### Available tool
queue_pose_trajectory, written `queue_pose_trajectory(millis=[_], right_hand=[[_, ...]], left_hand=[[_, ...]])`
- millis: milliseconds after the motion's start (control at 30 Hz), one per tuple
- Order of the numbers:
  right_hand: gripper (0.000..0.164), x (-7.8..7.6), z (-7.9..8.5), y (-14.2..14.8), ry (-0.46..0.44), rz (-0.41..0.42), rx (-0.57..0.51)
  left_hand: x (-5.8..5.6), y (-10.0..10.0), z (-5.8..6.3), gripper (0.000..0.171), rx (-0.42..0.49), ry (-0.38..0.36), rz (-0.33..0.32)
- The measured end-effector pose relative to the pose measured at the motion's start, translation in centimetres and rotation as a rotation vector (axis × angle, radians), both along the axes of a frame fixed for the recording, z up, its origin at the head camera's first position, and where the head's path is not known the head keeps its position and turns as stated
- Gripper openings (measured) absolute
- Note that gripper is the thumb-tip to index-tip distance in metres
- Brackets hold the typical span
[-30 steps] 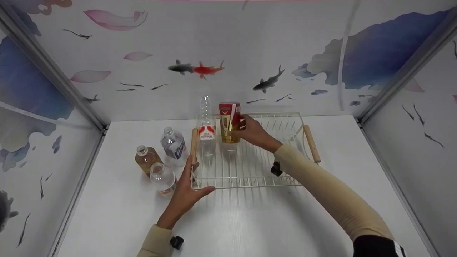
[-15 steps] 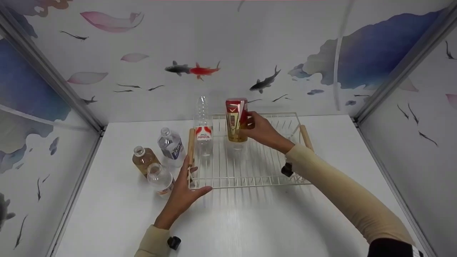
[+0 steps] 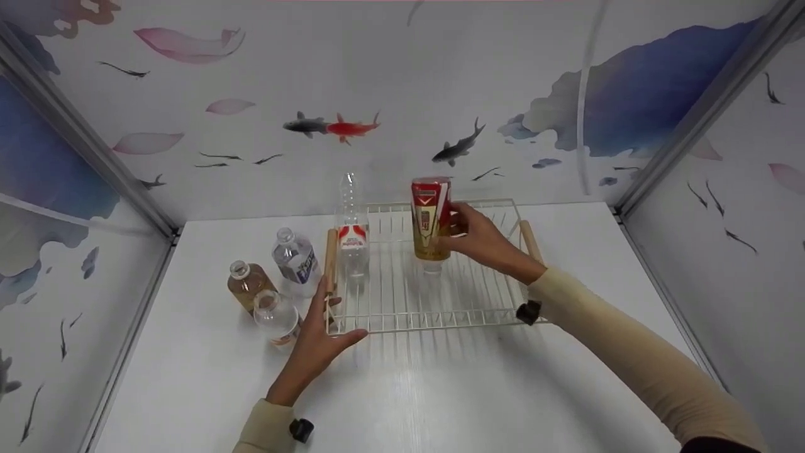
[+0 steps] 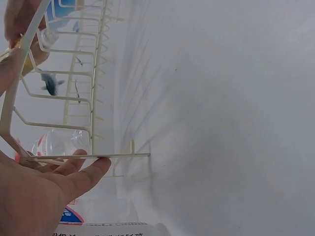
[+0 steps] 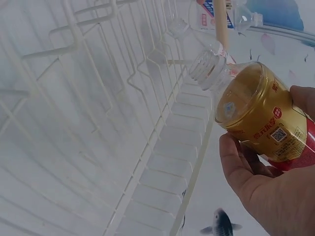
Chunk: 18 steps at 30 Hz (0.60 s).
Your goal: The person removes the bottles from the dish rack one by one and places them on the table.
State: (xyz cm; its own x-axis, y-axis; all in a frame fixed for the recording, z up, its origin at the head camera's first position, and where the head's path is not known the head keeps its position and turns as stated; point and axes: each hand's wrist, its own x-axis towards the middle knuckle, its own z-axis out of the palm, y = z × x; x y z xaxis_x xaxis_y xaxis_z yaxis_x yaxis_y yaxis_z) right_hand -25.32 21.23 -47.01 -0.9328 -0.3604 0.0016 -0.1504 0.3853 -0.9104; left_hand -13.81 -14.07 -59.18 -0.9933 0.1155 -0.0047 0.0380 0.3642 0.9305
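My right hand [image 3: 481, 239] grips a clear plastic bottle [image 3: 429, 217] with a red and gold label. The bottle is upside down over the middle of a cream wire dish rack [image 3: 434, 328]. In the right wrist view its open neck [image 5: 206, 69] points away from the hand [image 5: 270, 196], toward the wires. My left hand [image 3: 314, 340] holds the rack's front left corner, its thumb along the front and its fingers at the side wires. In the left wrist view its fingers [image 4: 86, 174] reach past a side wire. A tall clear bottle [image 3: 353, 238] with a red and white label stands inverted in the rack's left end.
Left of the rack stand a clear bottle with a blue label [image 3: 295, 261], a brownish bottle [image 3: 248, 283] and a clear wide-mouthed bottle [image 3: 277, 319]. The rack has wooden handles [image 3: 331, 261] on both ends. Printed walls close in the white table [image 3: 402, 402].
The right hand has carried the red and gold bottle rightward across the rack, and lately a little lower. The left hand stays at the rack's corner. The head view has shifted slightly.
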Motion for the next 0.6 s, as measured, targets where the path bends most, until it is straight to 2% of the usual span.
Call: queue_pose_trajectory(millis=[300,600], right_hand=[[0.079,2.0,0.5,1.9,0.025,-0.003,0.005],[0.077,3.4,0.6,3.6,0.020,0.017,-0.044]], left_hand=[[0.0,-0.1,-0.1,0.130,-0.004,0.002,-0.001],[0.0,-0.2,0.1,0.131,-0.017,0.017,0.007]])
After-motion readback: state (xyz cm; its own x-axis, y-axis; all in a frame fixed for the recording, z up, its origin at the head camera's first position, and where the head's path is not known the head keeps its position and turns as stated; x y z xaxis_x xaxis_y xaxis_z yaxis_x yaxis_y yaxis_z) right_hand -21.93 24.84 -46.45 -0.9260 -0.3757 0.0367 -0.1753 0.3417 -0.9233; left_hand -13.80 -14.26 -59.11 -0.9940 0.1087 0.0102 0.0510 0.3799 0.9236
